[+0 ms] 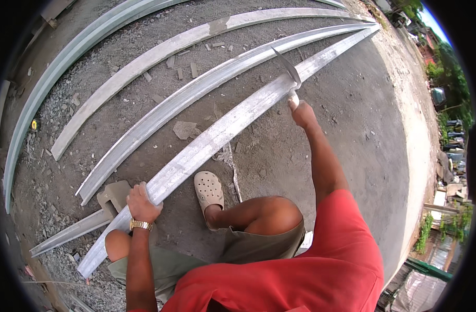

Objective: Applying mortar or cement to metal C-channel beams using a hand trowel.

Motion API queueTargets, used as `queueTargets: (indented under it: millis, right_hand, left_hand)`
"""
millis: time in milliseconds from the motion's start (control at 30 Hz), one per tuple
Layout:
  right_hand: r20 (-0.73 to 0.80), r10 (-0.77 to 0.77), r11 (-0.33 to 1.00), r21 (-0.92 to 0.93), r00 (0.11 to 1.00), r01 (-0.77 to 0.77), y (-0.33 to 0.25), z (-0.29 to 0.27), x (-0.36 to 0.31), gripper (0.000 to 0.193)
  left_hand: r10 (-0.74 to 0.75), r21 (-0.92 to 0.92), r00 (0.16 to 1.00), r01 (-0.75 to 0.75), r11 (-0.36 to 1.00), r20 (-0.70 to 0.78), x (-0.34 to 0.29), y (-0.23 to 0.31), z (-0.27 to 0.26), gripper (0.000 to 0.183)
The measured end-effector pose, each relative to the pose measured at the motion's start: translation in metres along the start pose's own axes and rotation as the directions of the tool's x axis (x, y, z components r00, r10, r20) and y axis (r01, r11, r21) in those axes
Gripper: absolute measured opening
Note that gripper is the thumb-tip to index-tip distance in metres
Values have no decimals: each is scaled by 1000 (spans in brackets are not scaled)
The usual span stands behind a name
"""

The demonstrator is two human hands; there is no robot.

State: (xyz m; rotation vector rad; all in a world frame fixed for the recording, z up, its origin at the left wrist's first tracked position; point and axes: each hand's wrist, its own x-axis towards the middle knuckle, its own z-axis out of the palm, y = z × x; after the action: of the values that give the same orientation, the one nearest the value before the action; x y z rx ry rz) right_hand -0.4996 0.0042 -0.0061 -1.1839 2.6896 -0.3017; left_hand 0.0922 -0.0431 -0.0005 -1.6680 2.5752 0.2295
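Observation:
A long grey metal beam, streaked with whitish residue, runs from lower left to upper right before me. My left hand, with a gold-coloured watch at the wrist, is closed around the beam's edge near its lower end. My right hand is stretched far forward and grips the pale handle of a trowel. The trowel's pointed, narrow-looking blade rests on or just over the beam's upper part. A grey concrete block stands by the beam's lower end, next to my left hand.
Beyond lie another metal channel, a pale long bar and a greenish metal length. A shorter channel lies at lower left. Chips and gravel litter the ground; a yellow tape measure sits at far left. My clog-shod foot is beside the beam.

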Motion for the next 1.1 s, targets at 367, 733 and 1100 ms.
queueTargets:
  millis: [367,733,1100]
  right_hand:
    - [91,16,997,-72,996,-10,-39,-17,-21,62]
    - [90,166,745,641,982,-185,-5,-36,63,45]
    - [-90,220,954,229,971,-195,-45,40,-22,39]
  left_hand:
    - [-14,31,1000,15,999,-25,-8,-13,-7,88]
    - [-17,53,999,15,998,34,-8,-11,-19,88]
    - [161,30,987,-161,986,-16,36,44,-11,86]
